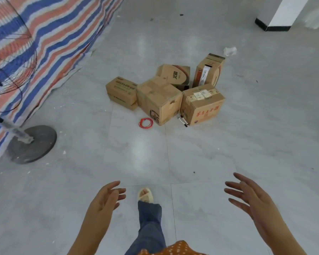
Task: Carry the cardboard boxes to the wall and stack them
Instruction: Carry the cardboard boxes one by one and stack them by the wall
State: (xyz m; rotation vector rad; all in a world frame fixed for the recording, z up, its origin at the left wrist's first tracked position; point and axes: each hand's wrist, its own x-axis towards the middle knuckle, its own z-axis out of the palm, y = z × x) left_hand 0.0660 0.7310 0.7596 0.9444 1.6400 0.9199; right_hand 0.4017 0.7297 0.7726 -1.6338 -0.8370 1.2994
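A striped tarpaulin (pixel 50 34) hangs at the left, a standing fan (pixel 17 89) before it. On the tiled floor (pixel 247 144), five cardboard boxes (pixel 160 100) sit clustered and touching, none yet stacked; a red cord loop (pixel 145 123) and markers (pixel 183 120) lie beside them. The left hand (pixel 107 197) and right hand (pixel 250 197) hold nothing, fingers spread and relaxed, likely readying to lift a box.

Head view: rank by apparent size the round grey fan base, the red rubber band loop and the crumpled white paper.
1. Round grey fan base, though nearer the camera.
2. Red rubber band loop and crumpled white paper: look alike, paper farther, so unranked.
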